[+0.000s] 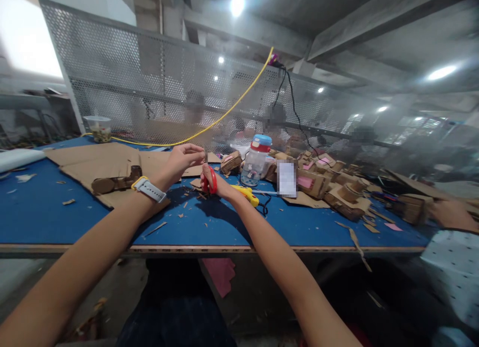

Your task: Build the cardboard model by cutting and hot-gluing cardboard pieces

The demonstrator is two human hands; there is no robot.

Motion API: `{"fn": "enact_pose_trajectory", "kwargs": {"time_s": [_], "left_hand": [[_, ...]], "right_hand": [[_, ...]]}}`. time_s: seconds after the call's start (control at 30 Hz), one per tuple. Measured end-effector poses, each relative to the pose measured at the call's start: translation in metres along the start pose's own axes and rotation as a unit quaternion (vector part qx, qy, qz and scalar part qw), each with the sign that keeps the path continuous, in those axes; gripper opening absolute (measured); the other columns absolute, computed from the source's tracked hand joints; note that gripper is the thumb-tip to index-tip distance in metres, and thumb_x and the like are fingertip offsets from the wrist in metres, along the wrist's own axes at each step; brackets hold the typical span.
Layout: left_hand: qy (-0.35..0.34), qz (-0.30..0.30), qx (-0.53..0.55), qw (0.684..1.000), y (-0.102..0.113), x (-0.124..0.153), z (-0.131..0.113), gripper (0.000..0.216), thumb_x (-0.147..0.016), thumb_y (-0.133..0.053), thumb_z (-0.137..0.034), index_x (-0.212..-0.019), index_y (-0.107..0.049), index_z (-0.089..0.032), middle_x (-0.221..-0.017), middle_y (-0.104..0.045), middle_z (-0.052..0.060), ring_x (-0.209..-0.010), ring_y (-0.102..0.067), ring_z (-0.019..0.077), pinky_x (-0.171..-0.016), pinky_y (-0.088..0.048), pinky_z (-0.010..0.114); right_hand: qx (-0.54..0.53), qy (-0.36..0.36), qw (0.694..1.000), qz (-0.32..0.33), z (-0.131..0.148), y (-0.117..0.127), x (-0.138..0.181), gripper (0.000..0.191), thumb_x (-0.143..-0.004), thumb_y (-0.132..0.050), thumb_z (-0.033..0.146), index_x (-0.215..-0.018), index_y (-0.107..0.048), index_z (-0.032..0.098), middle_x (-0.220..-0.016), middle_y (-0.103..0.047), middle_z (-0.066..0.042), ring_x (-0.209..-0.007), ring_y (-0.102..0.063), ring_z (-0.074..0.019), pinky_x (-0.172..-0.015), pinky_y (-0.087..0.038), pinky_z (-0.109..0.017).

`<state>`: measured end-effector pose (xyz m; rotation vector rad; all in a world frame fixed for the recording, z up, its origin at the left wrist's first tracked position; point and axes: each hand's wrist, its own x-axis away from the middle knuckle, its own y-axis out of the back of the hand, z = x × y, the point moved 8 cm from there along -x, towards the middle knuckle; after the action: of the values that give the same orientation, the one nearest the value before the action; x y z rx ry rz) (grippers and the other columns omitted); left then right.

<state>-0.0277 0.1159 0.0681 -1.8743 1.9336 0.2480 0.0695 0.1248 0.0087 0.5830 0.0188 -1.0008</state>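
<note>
My right hand (218,184) is closed through the red handles of a pair of scissors (211,180), blades pointing up, above the blue table (45,212). My left hand (184,157), with a white watch (149,189) on the wrist, pinches something small just above the blades; I cannot make out what it is. Both arms reach out over the table's front edge. Small cardboard scraps (187,207) lie under the hands.
Large cardboard sheets (101,162) and a folded cardboard piece (116,181) lie at the left. A clear bottle with a red and blue lid (256,160), yellow-handled scissors (245,192) and several cardboard assemblies (337,187) crowd the right. Another person's arm (454,215) rests at far right. A mesh screen (168,87) stands behind.
</note>
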Motion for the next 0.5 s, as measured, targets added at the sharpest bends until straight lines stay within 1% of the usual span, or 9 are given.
{"fn": "enact_pose_trajectory", "kwargs": {"time_s": [0.13,0.27,0.5], "left_hand": [[0.001,-0.003,0.000,1.000,-0.0007,0.0004,0.0001,0.028,-0.053,-0.081,-0.022,-0.074,-0.066,-0.013,-0.069,-0.065,0.002,-0.066,-0.060,0.0129,-0.079,-0.051,0.035],[0.003,-0.003,0.013,1.000,-0.0015,-0.0004,0.0011,0.028,-0.053,-0.081,-0.021,-0.074,-0.064,-0.013,-0.068,-0.064,0.001,-0.065,-0.060,0.0121,-0.081,-0.051,0.036],[0.008,0.001,0.025,1.000,-0.0021,-0.0003,0.0017,0.027,-0.053,-0.080,-0.020,-0.074,-0.064,-0.012,-0.068,-0.064,0.001,-0.065,-0.061,0.0122,-0.079,-0.051,0.034]], "right_hand": [[0.009,0.018,0.999,-0.026,-0.0058,0.0018,-0.0054,0.067,-0.079,-0.019,0.083,-0.070,-0.042,0.021,-0.060,-0.049,0.002,-0.053,-0.048,-0.0108,-0.052,-0.042,-0.023],[0.033,0.027,0.998,-0.036,-0.0079,0.0023,-0.0072,0.066,-0.081,-0.019,0.082,-0.069,-0.042,0.021,-0.060,-0.050,0.001,-0.054,-0.049,-0.0117,-0.053,-0.045,-0.023],[0.032,0.026,0.998,-0.042,-0.0073,0.0041,-0.0052,0.064,-0.080,-0.021,0.082,-0.069,-0.040,0.022,-0.059,-0.048,0.002,-0.052,-0.047,-0.0113,-0.051,-0.042,-0.023]]}}
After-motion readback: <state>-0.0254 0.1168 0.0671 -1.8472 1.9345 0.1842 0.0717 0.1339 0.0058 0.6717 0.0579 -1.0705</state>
